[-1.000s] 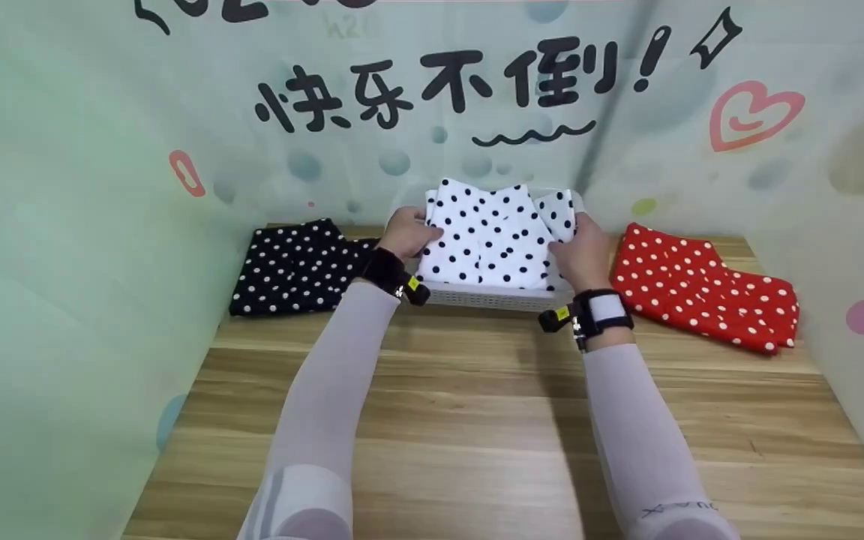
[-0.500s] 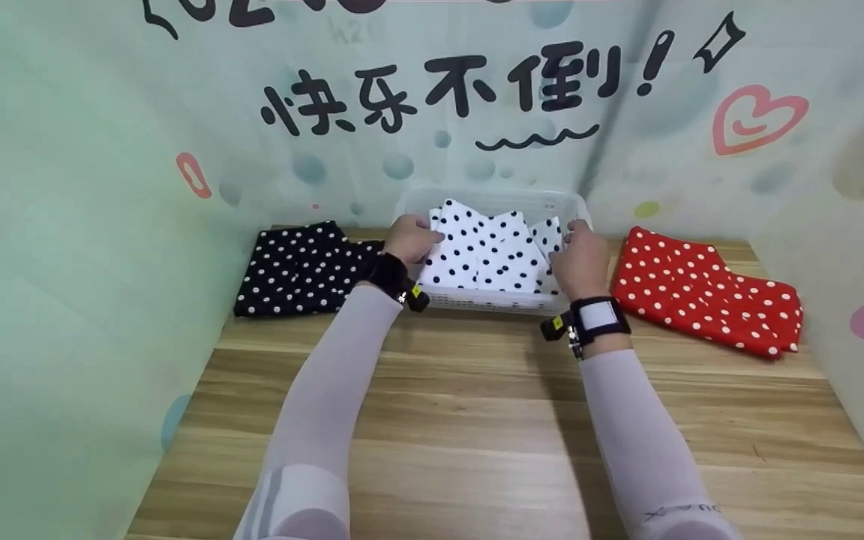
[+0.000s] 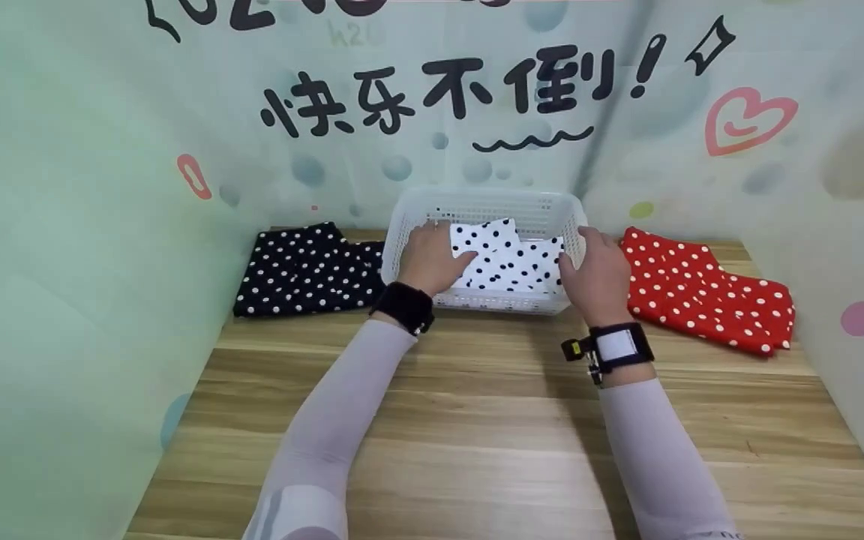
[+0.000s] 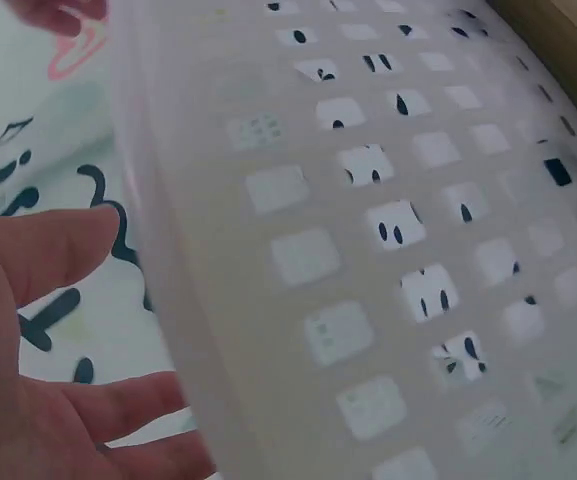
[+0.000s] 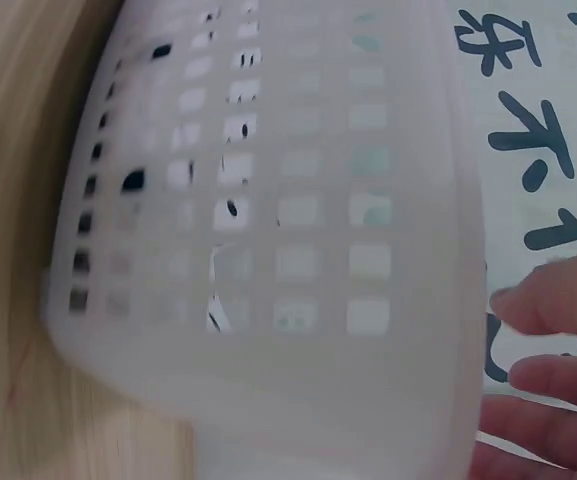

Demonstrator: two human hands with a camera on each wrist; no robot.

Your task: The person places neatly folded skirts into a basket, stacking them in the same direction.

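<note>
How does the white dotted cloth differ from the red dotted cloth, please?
The white cloth has black dots; the red cloth has white dots. The white cloth lies inside the basket, while the red cloth lies on the table to the basket's right. The left hand and right hand flank the white cloth; nothing touches the red one. Both are folded polka-dot fabric.

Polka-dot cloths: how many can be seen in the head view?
3. A black cloth lies on the table left of the basket, a white cloth lies inside the basket, and a red cloth lies to its right. More could be hidden underneath.
</note>
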